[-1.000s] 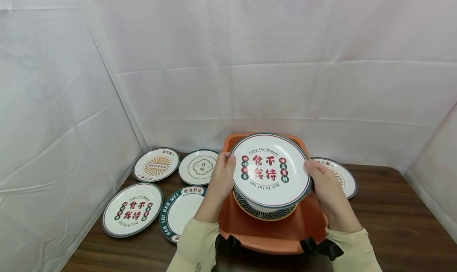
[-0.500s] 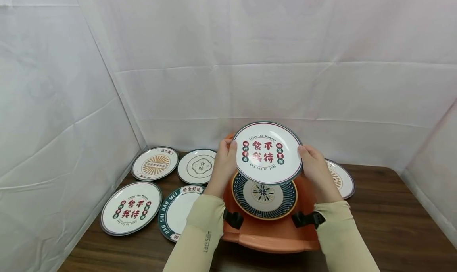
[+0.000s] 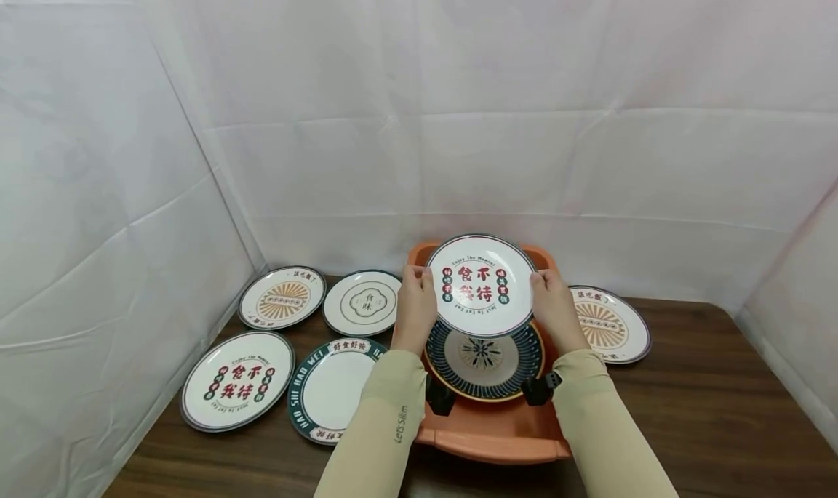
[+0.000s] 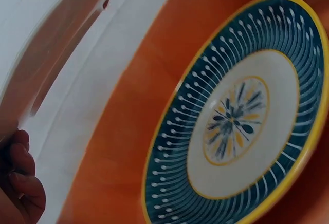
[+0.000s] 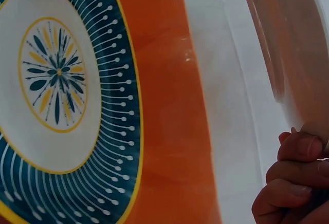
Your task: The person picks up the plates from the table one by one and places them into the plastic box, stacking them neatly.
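Both hands hold a white plate with red characters [image 3: 481, 286] by its opposite edges in the head view, its face tilted toward me. My left hand [image 3: 415, 309] grips the left rim, thumb on the face side. The right rim is held by my right hand [image 3: 555, 309] in the same way. Below and nearer lies a blue-rimmed patterned plate [image 3: 483, 378] with a yellow edge, partly covered by the held plate. It sits in an orange tub [image 3: 494, 446]. In the left wrist view, curled fingers [image 4: 23, 178] touch the held plate's edge; the right wrist view shows curled fingers [image 5: 293, 183] likewise.
Left of the tub lie a sunburst plate [image 3: 283, 299], a plate with a line emblem [image 3: 361, 303], another red-character plate [image 3: 238, 382] and a green-rimmed plate [image 3: 335, 389]. To its right is a second sunburst plate [image 3: 609, 325]. White cloth [image 3: 497, 120] hangs behind the brown table [image 3: 707, 396].
Both hands have carried the red-character plate upward and away from me, then slightly left and down. The blue-rimmed plate beneath has come largely into view.
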### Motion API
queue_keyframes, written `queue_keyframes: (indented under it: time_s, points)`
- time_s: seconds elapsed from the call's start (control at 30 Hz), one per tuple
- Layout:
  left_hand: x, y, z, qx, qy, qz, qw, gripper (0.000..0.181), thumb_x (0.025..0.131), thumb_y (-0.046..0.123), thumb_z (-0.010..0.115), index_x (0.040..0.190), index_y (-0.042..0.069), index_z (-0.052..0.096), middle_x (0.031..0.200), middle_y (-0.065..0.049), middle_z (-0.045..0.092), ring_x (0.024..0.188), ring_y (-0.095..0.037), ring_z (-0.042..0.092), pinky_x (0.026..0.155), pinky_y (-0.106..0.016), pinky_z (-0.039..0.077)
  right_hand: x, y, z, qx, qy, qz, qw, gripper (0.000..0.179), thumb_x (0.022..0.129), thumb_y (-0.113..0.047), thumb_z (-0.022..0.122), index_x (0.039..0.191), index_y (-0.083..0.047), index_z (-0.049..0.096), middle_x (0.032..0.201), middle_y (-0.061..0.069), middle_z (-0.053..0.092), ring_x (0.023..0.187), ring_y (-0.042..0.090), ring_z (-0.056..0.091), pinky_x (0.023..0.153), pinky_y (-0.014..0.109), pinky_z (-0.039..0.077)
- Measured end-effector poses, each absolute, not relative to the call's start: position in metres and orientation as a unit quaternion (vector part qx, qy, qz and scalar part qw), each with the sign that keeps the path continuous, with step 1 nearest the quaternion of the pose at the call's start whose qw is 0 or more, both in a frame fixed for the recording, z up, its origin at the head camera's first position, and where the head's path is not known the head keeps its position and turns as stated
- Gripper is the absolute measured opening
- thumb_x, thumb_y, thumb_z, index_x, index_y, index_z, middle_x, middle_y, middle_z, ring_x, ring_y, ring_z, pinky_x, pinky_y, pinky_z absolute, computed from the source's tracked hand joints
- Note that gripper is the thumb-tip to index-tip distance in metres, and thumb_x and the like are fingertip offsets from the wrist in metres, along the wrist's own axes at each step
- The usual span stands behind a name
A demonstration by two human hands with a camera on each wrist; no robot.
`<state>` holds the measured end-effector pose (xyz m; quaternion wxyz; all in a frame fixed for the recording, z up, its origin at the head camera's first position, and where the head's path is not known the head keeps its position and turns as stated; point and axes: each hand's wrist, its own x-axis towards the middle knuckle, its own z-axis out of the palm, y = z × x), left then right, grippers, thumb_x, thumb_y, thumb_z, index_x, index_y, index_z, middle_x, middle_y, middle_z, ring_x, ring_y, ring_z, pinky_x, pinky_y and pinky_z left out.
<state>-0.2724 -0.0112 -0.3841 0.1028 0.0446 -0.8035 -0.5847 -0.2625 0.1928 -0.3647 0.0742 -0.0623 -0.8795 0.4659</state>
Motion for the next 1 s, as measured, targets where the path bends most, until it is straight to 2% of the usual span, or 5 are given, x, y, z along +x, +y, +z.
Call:
queue_keyframes:
  time_s: [0.33,0.5,0.63,0.83,1.0]
  points:
    - [-0.277,-0.008,-0.387,0.057,-0.886,-0.447,0.114,0.023,0.1,0.03,0.039,0.107,0.011,0.048,0.084,-0.005,0.055,0.07,-0.019,0.053,0.06,-0.032,0.043,-0.262,0.197,-0.377,-0.073,-0.902,0.422,0.059,0.04,0.102,-0.027,0.025,0.126,0.003,0.036,0.112,0.025,0.051,0.099,0.035,0.052,0.082,0.046,0.043]
    - [-0.275,-0.007,-0.389,0.046,-0.926,-0.362,0.094,0.019,0.099,0.026,0.044,0.104,0.008,0.05,0.081,-0.006,0.058,0.07,-0.02,0.057,0.059,-0.033,0.046,-0.26,0.202,-0.383,-0.08,-0.938,0.335,0.04,0.038,0.101,-0.027,0.027,0.123,0.002,0.037,0.092,0.02,0.055,0.072,0.029,0.056,0.06,0.039,0.043]
    - [-0.275,-0.007,-0.391,0.035,-0.952,-0.292,0.083,0.026,0.098,0.026,0.046,0.113,0.006,0.052,0.09,-0.008,0.063,0.079,-0.023,0.061,0.068,-0.038,0.05,-0.26,0.203,-0.387,-0.074,-0.955,0.285,0.03,0.04,0.101,-0.026,0.028,0.127,0.005,0.036,0.081,0.018,0.058,0.053,0.024,0.053,0.049,0.036,0.04]
    - [-0.274,-0.007,-0.397,0.027,-0.967,-0.245,0.061,0.029,0.096,0.022,0.051,0.118,0.003,0.056,0.093,-0.009,0.065,0.082,-0.022,0.062,0.078,-0.036,0.051,-0.261,0.202,-0.392,-0.06,-0.976,0.209,0.028,0.039,0.1,-0.021,0.034,0.124,0.009,0.04,0.096,0.029,0.058,0.075,0.036,0.059,0.061,0.046,0.047]
    - [-0.273,-0.007,-0.397,0.009,-0.973,-0.224,0.057,0.022,0.093,0.019,0.057,0.107,0.004,0.064,0.085,-0.006,0.066,0.075,-0.02,0.062,0.073,-0.034,0.051,-0.261,0.201,-0.394,-0.046,-0.984,0.169,0.045,0.032,0.097,-0.015,0.041,0.111,0.013,0.048,0.089,0.029,0.058,0.079,0.04,0.06,0.068,0.052,0.048]
